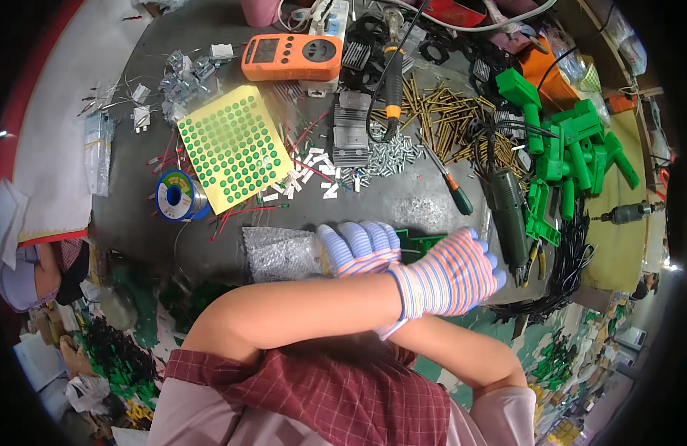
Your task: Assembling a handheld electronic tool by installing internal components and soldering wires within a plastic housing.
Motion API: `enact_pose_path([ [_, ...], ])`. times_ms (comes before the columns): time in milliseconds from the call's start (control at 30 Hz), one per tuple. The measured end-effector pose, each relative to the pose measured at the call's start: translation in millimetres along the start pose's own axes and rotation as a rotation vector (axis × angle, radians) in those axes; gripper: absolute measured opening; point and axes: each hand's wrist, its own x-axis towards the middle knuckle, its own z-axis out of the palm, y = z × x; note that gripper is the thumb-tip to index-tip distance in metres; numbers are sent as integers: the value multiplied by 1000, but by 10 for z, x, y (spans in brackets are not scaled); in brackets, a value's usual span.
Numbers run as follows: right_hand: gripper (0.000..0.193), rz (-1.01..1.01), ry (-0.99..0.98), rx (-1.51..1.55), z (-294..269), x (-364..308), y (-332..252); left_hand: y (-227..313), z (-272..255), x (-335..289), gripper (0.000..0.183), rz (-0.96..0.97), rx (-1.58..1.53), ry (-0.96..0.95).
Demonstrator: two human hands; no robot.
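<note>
My forearms cross, the left one over the right. My left hand [453,273], in a striped glove, is at the right with its fingers curled; what lies under them is hidden. At the left, my right hand [360,249], gloved alike, bends its fingers over the left end of a green plastic housing [421,244]. Only part of that housing shows between the hands, at the table's near edge. A bubble-wrap pouch [282,253] lies against my right hand. Beyond my left hand are a screwdriver [459,195] with a green and orange handle and a dark electric screwdriver [509,219].
Green housings [574,149] are heaped at the right beside black cables [563,271]. Farther back lie brass-coloured screws [440,111], silver screws [392,152], a soldering iron [393,82] and an orange multimeter [291,57]. A sticker sheet [232,149] and solder spool [181,195] lie left.
</note>
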Motion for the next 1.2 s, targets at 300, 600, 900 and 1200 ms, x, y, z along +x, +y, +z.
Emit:
enact_pose_path([
  [300,41,148,17,195,-70,-159,-42,-646,-653,-867,20,-280,322,558],
  [600,21,293,347,-68,-622,-449,644,-1779,-1171,-1462,22,-575,564,-146],
  [900,19,403,296,120,-432,-735,690,-1831,-1199,-1486,22,-438,728,-314],
  [1200,21,373,498,186,-660,-764,525,-1088,-1320,-1631,14,-464,344,565],
])
